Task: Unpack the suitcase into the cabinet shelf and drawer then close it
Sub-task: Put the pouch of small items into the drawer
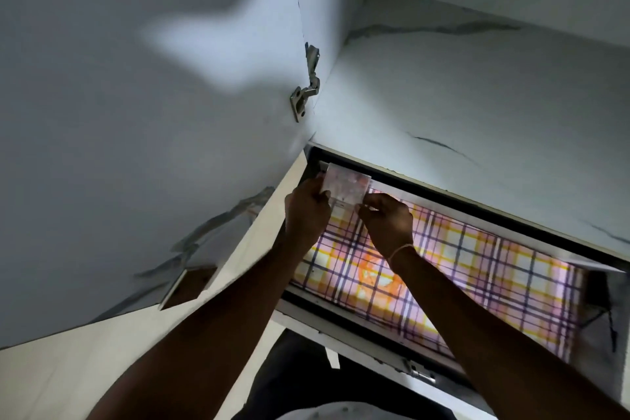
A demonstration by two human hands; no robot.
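The cabinet drawer (358, 320) stands pulled out below the white marble-look shelf (477, 106). A plaid liner (477, 269) in pink, yellow and purple covers its bottom. Over the drawer's far left corner, both hands hold a small clear packet (344, 187) with pinkish contents. My left hand (306, 211) grips its left edge. My right hand (388, 222) pinches its lower right corner. The suitcase is out of view.
The open cabinet door (136, 129) hangs on the left, its metal hinge (305, 92) at the cabinet edge. A metal runner (419, 373) shows on the drawer's near side. Pale floor (68, 378) lies lower left.
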